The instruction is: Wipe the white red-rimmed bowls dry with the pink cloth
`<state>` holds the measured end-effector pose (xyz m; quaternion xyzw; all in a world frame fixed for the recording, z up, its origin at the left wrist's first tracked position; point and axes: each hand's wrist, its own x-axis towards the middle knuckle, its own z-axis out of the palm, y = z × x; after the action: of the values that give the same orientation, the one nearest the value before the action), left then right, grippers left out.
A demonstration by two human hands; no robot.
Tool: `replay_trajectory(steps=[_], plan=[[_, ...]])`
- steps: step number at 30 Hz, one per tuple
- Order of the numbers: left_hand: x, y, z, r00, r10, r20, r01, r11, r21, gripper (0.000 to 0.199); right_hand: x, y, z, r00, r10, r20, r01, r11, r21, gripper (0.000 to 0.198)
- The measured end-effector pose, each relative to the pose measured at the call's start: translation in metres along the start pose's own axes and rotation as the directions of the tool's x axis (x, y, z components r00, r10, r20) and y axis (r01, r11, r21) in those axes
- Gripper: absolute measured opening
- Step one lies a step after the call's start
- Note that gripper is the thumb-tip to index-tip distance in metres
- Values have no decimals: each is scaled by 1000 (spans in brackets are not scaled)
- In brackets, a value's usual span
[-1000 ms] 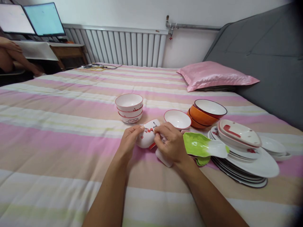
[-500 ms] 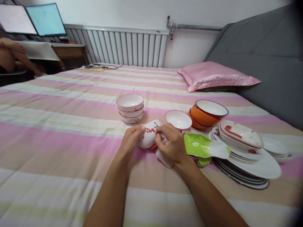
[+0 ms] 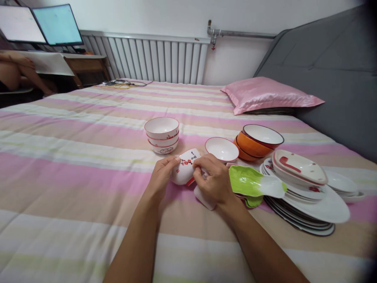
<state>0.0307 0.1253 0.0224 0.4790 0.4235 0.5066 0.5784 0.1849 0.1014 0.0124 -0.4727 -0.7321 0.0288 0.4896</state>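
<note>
Tipped on its side, a white bowl [image 3: 183,173] with red blossoms and dark lettering is held between my two hands. My left hand [image 3: 161,175] grips its left side, thumb on the outer wall. My right hand [image 3: 213,177] has bent fingers pinched at its right edge. Beneath the right hand a white piece [image 3: 204,198] shows; its kind is mostly hidden. A stack of similar red-rimmed bowls [image 3: 162,137] stands just behind my left hand. Another white red-rimmed bowl [image 3: 222,149] sits beyond my right hand.
Right of my hands lie green leaf-shaped dishes [image 3: 247,181], orange bowls [image 3: 250,146] and a pile of plates [image 3: 330,204] topped by oval dishes [image 3: 303,167]. A pink pillow [image 3: 268,94] and cables [image 3: 126,83] lie farther back on the striped bed. A person [image 3: 17,67] sits far left.
The held bowl and both my hands stay almost in place, with only a very slight shift of the bowl. The seated person's arm and leg have moved slightly.
</note>
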Motion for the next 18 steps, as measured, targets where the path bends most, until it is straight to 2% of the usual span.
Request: replay_trajectory(steps=[6, 10, 14, 18], plan=[[0, 0, 0, 1000, -6, 4, 6, 1000, -3, 22, 0, 1, 1, 1000, -4, 0, 4, 1000, 3, 24], [1, -1, -1, 1000, -4, 0, 4, 1000, 1, 22, 0, 1, 1, 1000, 2, 3, -2, 1000, 0, 18], [2, -2, -2, 1000, -3, 6, 3, 1000, 2, 22, -1, 1, 1, 1000, -2, -10, 3, 1000, 8, 24], [1, -2, -2, 1000, 3, 2, -3, 1000, -3, 21, -1, 1, 1, 1000, -5, -5, 6, 1000, 13, 21]])
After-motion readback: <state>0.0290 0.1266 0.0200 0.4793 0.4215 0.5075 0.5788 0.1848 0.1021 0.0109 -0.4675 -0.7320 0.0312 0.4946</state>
